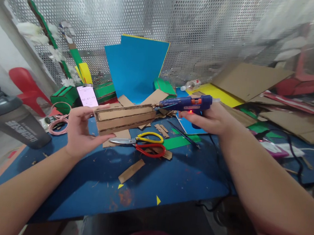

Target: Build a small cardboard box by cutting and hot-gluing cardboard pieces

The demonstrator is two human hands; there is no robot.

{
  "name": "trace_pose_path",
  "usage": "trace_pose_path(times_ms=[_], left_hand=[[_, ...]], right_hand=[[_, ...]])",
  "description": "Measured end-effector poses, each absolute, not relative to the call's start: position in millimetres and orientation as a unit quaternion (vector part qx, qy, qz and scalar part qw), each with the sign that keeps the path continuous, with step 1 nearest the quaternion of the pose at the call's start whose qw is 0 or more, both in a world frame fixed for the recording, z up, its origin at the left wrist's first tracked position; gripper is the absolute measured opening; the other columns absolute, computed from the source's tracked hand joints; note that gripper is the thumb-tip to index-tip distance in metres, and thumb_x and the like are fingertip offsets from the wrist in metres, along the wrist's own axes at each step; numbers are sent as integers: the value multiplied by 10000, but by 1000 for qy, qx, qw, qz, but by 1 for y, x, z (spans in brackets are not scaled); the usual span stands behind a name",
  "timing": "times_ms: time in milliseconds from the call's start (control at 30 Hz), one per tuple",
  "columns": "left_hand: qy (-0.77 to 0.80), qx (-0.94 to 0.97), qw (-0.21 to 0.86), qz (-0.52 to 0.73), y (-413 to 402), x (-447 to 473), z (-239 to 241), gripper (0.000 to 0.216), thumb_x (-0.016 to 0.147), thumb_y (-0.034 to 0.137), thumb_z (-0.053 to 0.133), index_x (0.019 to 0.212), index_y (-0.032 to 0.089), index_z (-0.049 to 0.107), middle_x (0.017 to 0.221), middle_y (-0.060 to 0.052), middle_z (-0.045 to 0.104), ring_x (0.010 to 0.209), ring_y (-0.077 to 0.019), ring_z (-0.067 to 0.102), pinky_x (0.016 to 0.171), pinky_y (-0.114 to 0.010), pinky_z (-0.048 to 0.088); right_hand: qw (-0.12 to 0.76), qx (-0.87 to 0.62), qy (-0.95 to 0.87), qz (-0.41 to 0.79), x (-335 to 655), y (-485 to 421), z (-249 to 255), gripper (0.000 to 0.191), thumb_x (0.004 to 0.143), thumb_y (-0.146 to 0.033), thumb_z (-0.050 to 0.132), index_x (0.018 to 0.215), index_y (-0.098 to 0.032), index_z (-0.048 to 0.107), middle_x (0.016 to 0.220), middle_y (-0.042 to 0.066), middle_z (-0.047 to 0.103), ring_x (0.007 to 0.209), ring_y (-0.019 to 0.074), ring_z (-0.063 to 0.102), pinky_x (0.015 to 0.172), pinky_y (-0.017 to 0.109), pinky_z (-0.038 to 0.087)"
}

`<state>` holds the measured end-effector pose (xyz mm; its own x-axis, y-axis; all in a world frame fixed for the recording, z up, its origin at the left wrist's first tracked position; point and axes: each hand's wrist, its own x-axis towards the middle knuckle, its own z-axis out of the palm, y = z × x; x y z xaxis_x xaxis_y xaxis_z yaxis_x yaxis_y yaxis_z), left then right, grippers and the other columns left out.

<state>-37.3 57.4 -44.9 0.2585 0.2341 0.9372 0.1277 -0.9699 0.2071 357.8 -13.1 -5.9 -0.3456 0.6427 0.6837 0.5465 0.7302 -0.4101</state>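
My left hand [80, 131] grips one end of a long cardboard box piece [125, 118], held level above the blue table [168, 176]. My right hand [214, 118] is closed round a blue hot glue gun [187, 103] with a red light lit. The gun's nozzle points left and touches the right end of the cardboard piece. Below the cardboard lie two pairs of scissors, one with yellow handles [144, 138] and one with red handles [151, 150].
A phone [87, 96] showing a timer leans at the back left, near green boxes [66, 96] and a pink cable [58, 126]. Blue sheets [135, 67] stand against perforated metal. A grey bottle [12, 120] stands left. Cardboard sheets [247, 79] and scraps [131, 170] litter the table.
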Motion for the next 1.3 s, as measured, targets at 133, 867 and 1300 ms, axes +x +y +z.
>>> trace_pose_path(times_ms=[133, 867, 1300], left_hand=[[110, 793, 41, 598, 60, -39, -45, 865, 620, 523, 1101, 1272, 305, 575, 1178, -42, 729, 1159, -350, 844, 959, -479, 721], [169, 856, 67, 483, 36, -23, -62, 763, 794, 531, 1000, 1405, 258, 633, 1299, -141, 800, 1211, -308, 819, 1018, -435, 695], [169, 872, -6, 458, 28, -21, -57, 803, 766, 541, 1017, 1410, 273, 617, 1295, -104, 824, 1148, -280, 815, 927, -413, 654]], right_hand=[[428, -370, -823, 51, 357, -12, -8, 174, 959, -422, 720, 955, -254, 766, 830, 75, 749, 769, 274, 689, 742, 412, 591], [436, -222, -872, 24, 300, -27, -23, 165, 977, -268, 723, 879, -248, 592, 792, 18, 652, 741, 201, 566, 730, 385, 484], [461, -216, -860, 34, 288, -30, -35, 170, 999, -364, 720, 928, -255, 609, 838, 22, 679, 766, 218, 575, 767, 398, 468]])
